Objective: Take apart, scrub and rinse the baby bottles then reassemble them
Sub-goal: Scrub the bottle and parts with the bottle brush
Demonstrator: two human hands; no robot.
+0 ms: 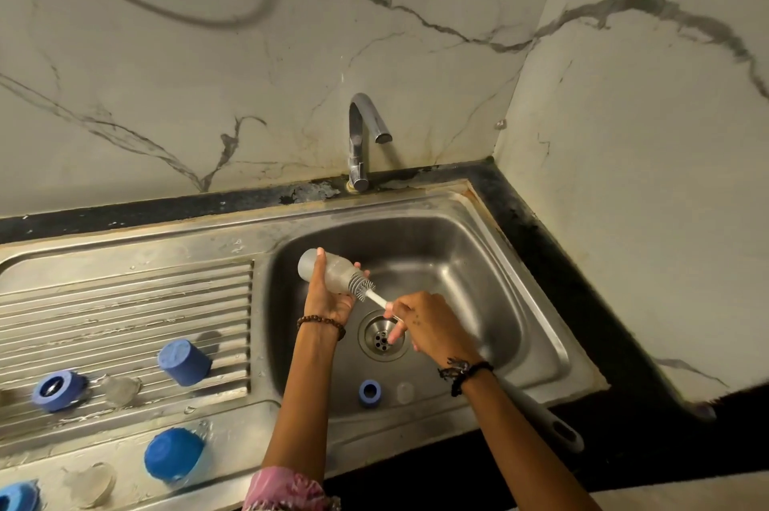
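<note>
Over the sink basin (470,269), my left hand (326,296) grips a clear baby bottle (333,270) lying sideways, mouth pointing right. A grey-bristled bottle brush (366,291) pokes out of the bottle mouth, and my right hand (420,321) holds its white handle. On the basin floor lie a blue screw ring (369,393) and a clear nipple (405,393). On the draining board (125,302) sit a blue cap (184,362), a blue ring (57,390), a clear nipple (118,390) and a blue-capped bottle (174,455).
The chrome tap (366,136) stands behind the basin with no water running. The drain (383,338) is below my hands. A second brush's grey handle (553,425) lies across the sink's front right rim. Another blue part (18,496) and a clear piece (89,483) sit at bottom left.
</note>
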